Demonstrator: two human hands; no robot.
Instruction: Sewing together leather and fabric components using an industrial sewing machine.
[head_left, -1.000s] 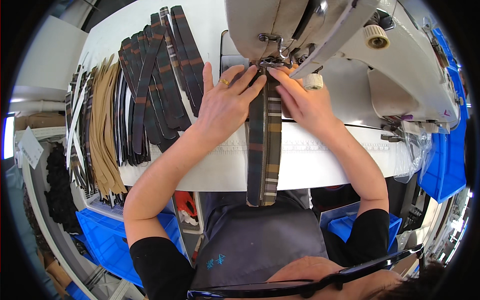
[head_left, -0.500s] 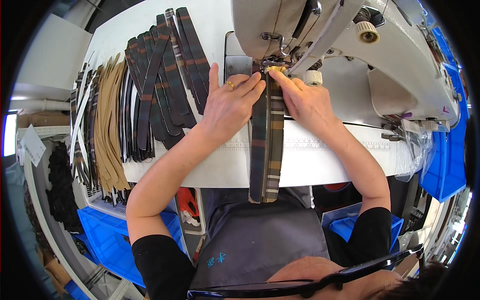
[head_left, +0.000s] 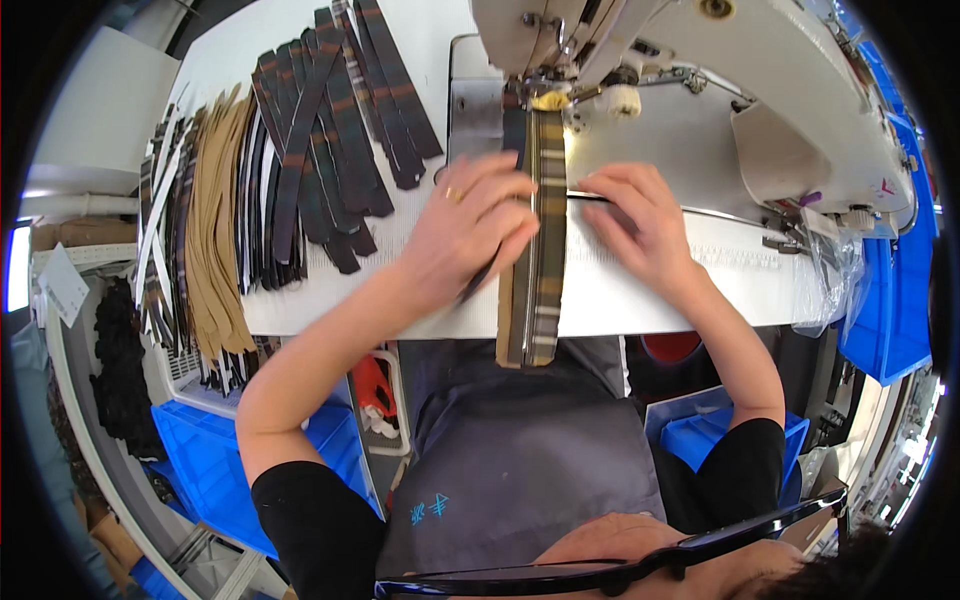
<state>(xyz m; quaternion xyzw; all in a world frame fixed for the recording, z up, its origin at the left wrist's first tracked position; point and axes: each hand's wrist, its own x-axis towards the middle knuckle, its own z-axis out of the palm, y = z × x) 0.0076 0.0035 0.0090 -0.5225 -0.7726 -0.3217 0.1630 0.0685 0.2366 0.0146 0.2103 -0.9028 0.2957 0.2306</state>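
A long plaid fabric strip (head_left: 551, 230) with a zipper down its middle runs from under the sewing machine's presser foot (head_left: 545, 90) toward me and past the table edge. My left hand (head_left: 470, 225) lies over the strip's left side, fingers curled round the dark flap of fabric. That flap is lifted and bent leftward, and a tan layer shows beneath it. To the right of the strip my right hand (head_left: 640, 220) hovers above the table, thumb and fingers apart, holding nothing. Both hands are slightly blurred.
Dark plaid strips (head_left: 335, 140) lie in a pile on the table's left, beside tan strips (head_left: 210, 230) hanging over the edge. The sewing machine (head_left: 780, 110) fills the upper right. Blue bins (head_left: 215, 450) stand below the table.
Both hands have drawn back from the presser foot toward me. The left hand has taken hold of the dark flap and lifted it, uncovering the tan layer. The right hand has left the strip.
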